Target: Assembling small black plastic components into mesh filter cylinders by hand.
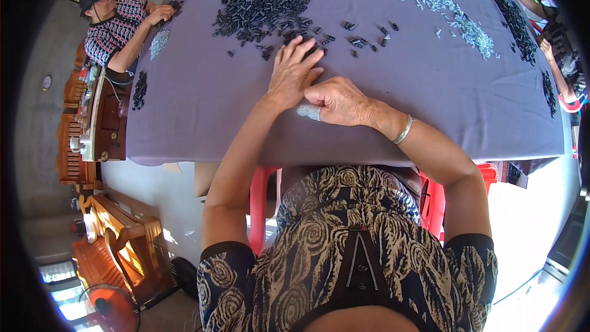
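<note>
Warm Timber Left, White Glare Right

We look across a broad table (pixel 196 110) draped in greyish-purple cloth. To our left, a plain grey wall (pixel 38 123) carries a small round fixture (pixel 47 82); near it stand slatted wooden furniture (pixel 69 141) and a brown cabinet (pixel 110 128) with drawers. Lower down, a glossy orange-brown wooden seat (pixel 126 230) catches light near a bright window (pixel 66 298). Below us shows red plastic seating (pixel 262 200). The pale floor (pixel 522 227) on our right is nearly white — washed out by strong light.
</note>
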